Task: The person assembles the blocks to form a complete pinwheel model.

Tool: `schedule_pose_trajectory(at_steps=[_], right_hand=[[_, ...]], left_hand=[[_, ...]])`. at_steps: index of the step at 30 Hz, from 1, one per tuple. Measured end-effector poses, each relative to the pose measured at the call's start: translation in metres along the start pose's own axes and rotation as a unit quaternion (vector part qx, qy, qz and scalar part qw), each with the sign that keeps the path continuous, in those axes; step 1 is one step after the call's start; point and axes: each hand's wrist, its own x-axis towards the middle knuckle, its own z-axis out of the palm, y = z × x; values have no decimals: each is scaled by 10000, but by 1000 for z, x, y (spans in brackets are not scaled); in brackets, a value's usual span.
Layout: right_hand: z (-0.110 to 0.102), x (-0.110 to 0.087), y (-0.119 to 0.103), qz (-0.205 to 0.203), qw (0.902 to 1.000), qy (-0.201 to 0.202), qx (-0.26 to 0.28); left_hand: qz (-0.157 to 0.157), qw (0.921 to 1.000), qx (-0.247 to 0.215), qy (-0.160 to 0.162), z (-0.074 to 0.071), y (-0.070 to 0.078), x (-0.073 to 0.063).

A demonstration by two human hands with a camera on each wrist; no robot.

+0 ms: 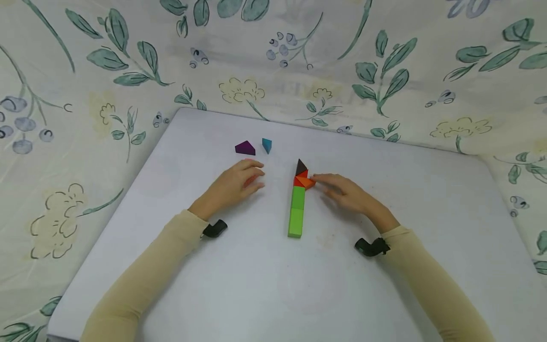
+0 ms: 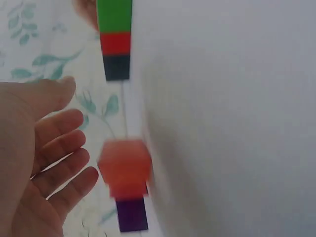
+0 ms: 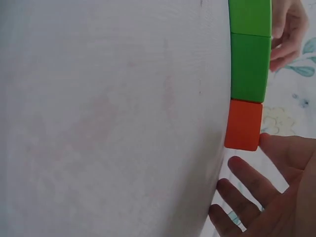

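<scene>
A row of blocks runs up the white board: two green blocks [image 1: 297, 197], red pieces [image 1: 297, 181], an orange block [image 1: 305, 183] at their side and a black triangular block [image 1: 301, 167] on top. My right hand [image 1: 350, 194] has its fingertips at the orange block; in the right wrist view the thumb touches that block's edge, the other fingers spread apart. To the left of the row hovers my left hand [image 1: 232, 184], fingers loosely bent, holding nothing. Beside it in the left wrist view sits a blurred red block [image 2: 126, 163], mostly hidden by the hand in the head view.
Beyond the left hand lie a purple block [image 1: 245, 148] and a blue block [image 1: 267, 145]. The white board [image 1: 256, 285] has its far edge against a cloth [image 1: 299, 95] with printed leaves and flowers.
</scene>
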Motion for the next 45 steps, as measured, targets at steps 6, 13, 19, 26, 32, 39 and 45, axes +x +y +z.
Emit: schedule_pose_trajectory(at_steps=[6,13,19,26,32,39,45], right_hand=[[2,-2,-5,50,10000,28,-51],[10,-12,-18,144,9998,-67,-79],[16,-23,-26,-130,9983,242,-506],[16,-28,-35,-327,9967,179,-726],[17,-26,-30,-129,9968,33,-789],[18,-22,-26,-148,9970,14,-765],[18,-23,-27,-153,9967,48,-797]], left_hand=[[-885,9956,20,-296,-13,-24,-3],[-953,9940,-380,-381,-13,-33,-4],[-954,9936,-513,-326,-11,-36,-5],[-979,9930,-559,-343,-12,-36,-4],[-875,9938,-614,-317,-11,-37,-3],[-788,9947,-603,-263,-11,-38,-3],[-811,9947,-579,-234,-10,-38,-3]])
